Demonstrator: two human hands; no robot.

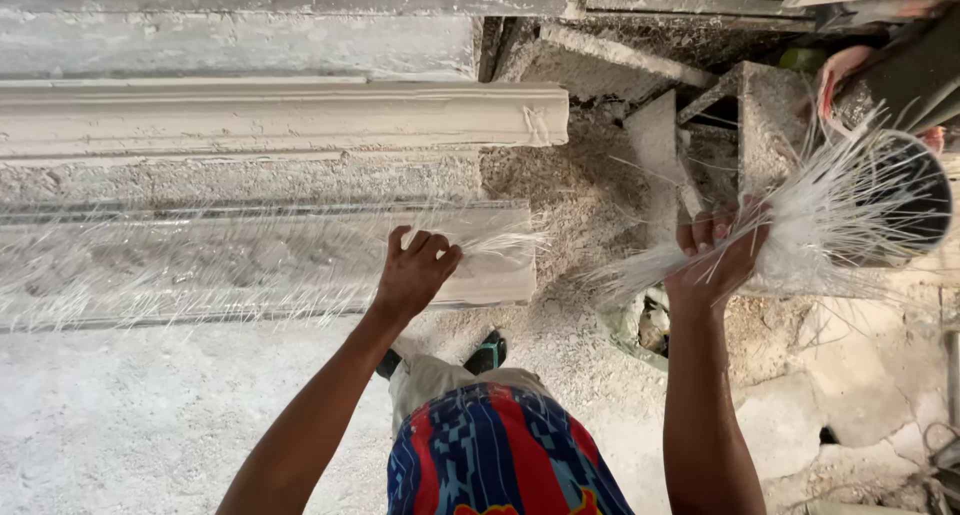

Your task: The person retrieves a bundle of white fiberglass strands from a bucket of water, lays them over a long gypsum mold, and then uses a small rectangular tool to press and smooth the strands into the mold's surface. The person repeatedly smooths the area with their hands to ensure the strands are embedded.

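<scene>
Head view: the left hand [415,270] presses fibres flat at the right end of the long moulding [250,260], which runs leftward, while the right hand [715,250], off to that end's right, grips a fibre bundle [820,220].

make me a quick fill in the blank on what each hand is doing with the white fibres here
1. The right hand grips a bundle of white ____.
2. The left hand presses strands onto the long grey ____ lying lower in the picture.
3. A second moulding lies ____ the one being touched, higher in the picture.
4. The dark bucket sits nearest the ____ hand.

Missing words: fibres; moulding; above; right
</scene>
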